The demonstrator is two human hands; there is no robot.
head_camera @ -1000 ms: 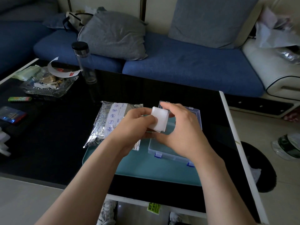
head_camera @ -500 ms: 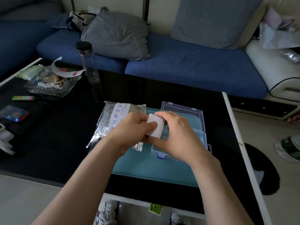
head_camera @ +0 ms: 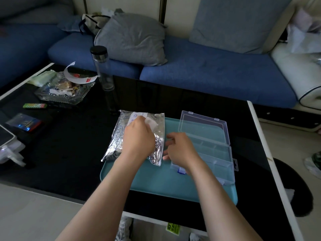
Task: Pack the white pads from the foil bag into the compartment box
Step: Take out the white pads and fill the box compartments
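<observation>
A crinkled silver foil bag [head_camera: 117,138] lies on the left part of a teal tray [head_camera: 156,181]. My left hand [head_camera: 139,139] is over the bag and pinches a white pad [head_camera: 152,124] at its fingertips, above the bag's upper half. The clear plastic compartment box [head_camera: 218,154] sits on the tray's right side with its lid [head_camera: 203,126] swung open toward the back. Between the bag and the box's left edge, my right hand [head_camera: 180,148] hovers with relaxed, spread fingers and holds nothing. The box compartments look bare where visible.
The tray lies on a black glass table with a white right edge [head_camera: 260,145]. A tall clear bottle [head_camera: 102,66] and a glass dish of wrappers [head_camera: 64,92] stand at the back left. Small packets and a white device lie far left. A blue sofa runs behind.
Both hands held the pad together over the box. My left hand has now moved left with the pad over the foil bag, and my right hand has let go.
</observation>
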